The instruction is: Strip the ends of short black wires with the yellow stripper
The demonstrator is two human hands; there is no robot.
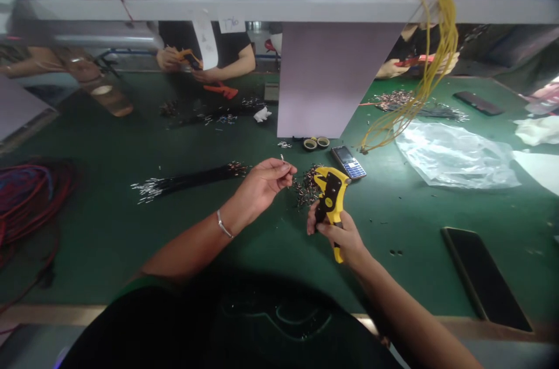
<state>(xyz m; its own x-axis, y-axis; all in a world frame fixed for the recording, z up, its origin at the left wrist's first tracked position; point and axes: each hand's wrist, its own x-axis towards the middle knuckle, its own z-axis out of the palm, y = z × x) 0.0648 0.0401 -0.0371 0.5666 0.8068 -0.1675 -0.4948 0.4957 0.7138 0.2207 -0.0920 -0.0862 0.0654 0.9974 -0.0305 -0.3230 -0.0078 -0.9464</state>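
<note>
Between its thumb and fingers my left hand (269, 183) pinches a small thin piece with a pale tip (282, 158), perhaps a wire end. My right hand (338, 232) is wrapped round the handles of a yellow and black wire stripper (331, 191), its head pointing up. A pile of small dark and copper-coloured pieces (307, 187) lies between the two hands, partly behind the tool. To the left of my left hand a bundle of black wires (192, 180) with bare, silvery ends rests on the green table (244, 258).
A keypad phone (348, 162), tape rolls (317, 143) and a clear plastic bag (458, 153) lie beyond my right hand. A smartphone (484, 276) is at the right. Yellow wires (448, 37) hang from the shelf (244, 2). Red cables (35, 206) lie left. People work opposite.
</note>
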